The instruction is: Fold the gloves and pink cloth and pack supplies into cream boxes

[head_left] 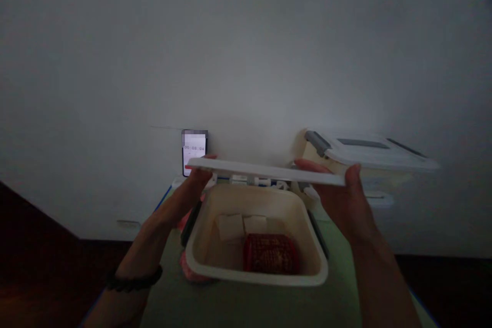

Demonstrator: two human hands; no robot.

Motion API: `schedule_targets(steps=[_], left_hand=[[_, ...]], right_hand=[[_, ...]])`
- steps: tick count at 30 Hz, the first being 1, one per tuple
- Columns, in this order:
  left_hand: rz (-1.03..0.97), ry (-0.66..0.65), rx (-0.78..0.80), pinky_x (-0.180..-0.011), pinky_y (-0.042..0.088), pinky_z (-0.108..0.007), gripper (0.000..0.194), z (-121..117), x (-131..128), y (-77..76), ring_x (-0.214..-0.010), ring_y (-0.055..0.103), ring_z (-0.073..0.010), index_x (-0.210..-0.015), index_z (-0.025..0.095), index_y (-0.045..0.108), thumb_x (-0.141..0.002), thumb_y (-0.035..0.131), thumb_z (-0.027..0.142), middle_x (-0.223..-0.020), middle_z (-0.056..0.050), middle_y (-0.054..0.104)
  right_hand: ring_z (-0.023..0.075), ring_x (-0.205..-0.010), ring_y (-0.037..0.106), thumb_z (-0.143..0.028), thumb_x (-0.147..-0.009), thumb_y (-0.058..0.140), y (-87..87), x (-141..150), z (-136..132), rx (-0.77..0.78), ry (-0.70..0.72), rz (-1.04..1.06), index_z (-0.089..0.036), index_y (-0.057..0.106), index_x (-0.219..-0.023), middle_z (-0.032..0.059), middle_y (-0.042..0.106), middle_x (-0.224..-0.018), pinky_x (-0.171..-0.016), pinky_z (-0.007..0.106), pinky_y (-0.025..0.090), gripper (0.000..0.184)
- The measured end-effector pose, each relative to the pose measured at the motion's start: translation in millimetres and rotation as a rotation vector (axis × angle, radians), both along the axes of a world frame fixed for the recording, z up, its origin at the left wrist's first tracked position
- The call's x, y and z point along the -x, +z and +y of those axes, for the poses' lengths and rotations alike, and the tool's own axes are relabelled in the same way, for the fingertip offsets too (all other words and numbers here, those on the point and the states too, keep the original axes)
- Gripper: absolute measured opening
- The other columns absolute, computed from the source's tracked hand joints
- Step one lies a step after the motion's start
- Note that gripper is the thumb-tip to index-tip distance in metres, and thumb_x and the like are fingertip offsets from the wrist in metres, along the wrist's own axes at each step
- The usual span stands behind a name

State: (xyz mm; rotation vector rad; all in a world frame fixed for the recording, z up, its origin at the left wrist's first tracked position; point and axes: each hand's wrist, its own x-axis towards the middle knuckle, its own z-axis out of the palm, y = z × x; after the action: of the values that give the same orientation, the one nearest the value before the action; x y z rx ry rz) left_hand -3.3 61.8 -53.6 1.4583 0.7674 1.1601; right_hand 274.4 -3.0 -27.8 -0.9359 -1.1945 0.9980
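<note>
Closest thing is a dark bracelet [134, 282] on the left wrist, with a green tabletop [249, 307] below. There's a cream tub [261, 278] on it, open side facing me, dark latches down both sides. Inside: a red packet [271, 253] with gold-ish print near the front, and a couple of pale blocks [231, 227] behind it. Something pink [196, 269] pokes out by the tub's left side, too murky to ID.

Left hand [200, 177] and right hand [340, 197] are each gripping one end of a white lid [265, 170], right thumb at the edge, fingers round the far side. It's nearly edge-on, right end a bit lower, up over the back of the tub and not sitting on it.

Past that, a phone [194, 151] stands upright showing a timer, a lidded box [369, 148] sits off right, then plain wall [246, 51].
</note>
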Motion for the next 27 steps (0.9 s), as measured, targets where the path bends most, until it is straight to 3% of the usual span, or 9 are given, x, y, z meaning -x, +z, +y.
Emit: schedule_targets(steps=[2,5,8,12,17,21,27], left_hand=[[-0.153,-0.078,0.007,-0.108,0.018,-0.040,0.038,-2,-1,1.2,-0.131,0.024,-0.0237,-0.114,0.022,0.052,-0.078,0.042,0.031,-0.131,-0.001,0.046],[-0.312,-0.164,0.044,-0.108,0.016,-0.042,0.055,-7,-5,7.4,-0.131,0.024,-0.0257,-0.124,0.020,0.044,-0.075,0.038,0.044,-0.135,-0.003,0.042],[-0.245,-0.092,0.038,-0.108,0.018,-0.044,0.059,-12,-11,14.9,-0.133,0.019,-0.0246,-0.131,0.023,0.036,-0.080,0.027,0.051,-0.138,-0.001,0.038],[-0.064,-0.048,0.074,-0.106,0.022,-0.045,0.051,-16,-11,18.2,-0.132,0.018,-0.0289,-0.129,0.026,0.041,-0.080,0.039,0.041,-0.140,0.000,0.036],[0.197,0.013,-0.008,-0.096,0.037,-0.049,0.063,-18,-2,19.8,-0.122,0.037,-0.0331,-0.138,0.029,0.023,-0.077,0.039,0.031,-0.143,0.001,0.030],[0.347,0.026,-0.076,-0.089,0.045,-0.046,0.067,-23,5,26.1,-0.119,0.042,-0.0324,-0.140,0.027,0.014,-0.078,0.040,0.029,-0.141,-0.001,0.033],[0.313,-0.117,0.015,-0.095,0.042,-0.040,0.078,-31,10,29.8,-0.122,0.040,-0.0291,-0.140,0.030,0.009,-0.074,0.051,0.026,-0.145,0.001,0.026]], right_hand=[[0.0231,-0.122,0.041,-0.066,-0.082,0.016,1.2,2,1,0.026,-0.067,0.043,-0.023,0.066,-0.094,0.0048,0.061,-0.116,-0.109,0.042,0.015,0.067],[0.0222,-0.122,0.041,-0.049,-0.086,0.027,4.3,-2,0,0.001,-0.044,0.067,-0.025,0.066,-0.094,0.0015,0.061,-0.117,-0.108,0.044,0.017,0.046],[0.0225,-0.126,0.034,-0.030,-0.079,0.036,7.5,-10,-7,-0.010,0.026,-0.022,-0.027,0.064,-0.100,-0.0025,0.056,-0.123,-0.107,0.046,0.020,0.035],[0.0211,-0.130,0.027,-0.018,-0.070,0.035,12.5,-13,-15,-0.074,-0.043,-0.115,-0.026,0.049,-0.121,-0.0050,0.040,-0.137,-0.106,0.046,0.023,0.054],[0.0196,-0.130,0.027,-0.018,-0.067,0.033,16.0,-9,-16,-0.018,-0.070,-0.278,-0.018,0.026,-0.136,0.0010,0.033,-0.141,-0.102,0.041,0.034,0.070],[0.0225,-0.128,0.032,-0.021,-0.069,0.035,12.4,-9,-12,0.075,-0.036,-0.366,-0.016,0.027,-0.136,0.0030,0.031,-0.142,-0.093,0.037,0.044,0.068],[0.0245,-0.118,0.046,-0.034,-0.077,0.046,12.2,-9,-15,0.195,-0.076,-0.361,-0.023,0.029,-0.134,0.0044,0.041,-0.136,-0.089,0.037,0.047,0.061]])
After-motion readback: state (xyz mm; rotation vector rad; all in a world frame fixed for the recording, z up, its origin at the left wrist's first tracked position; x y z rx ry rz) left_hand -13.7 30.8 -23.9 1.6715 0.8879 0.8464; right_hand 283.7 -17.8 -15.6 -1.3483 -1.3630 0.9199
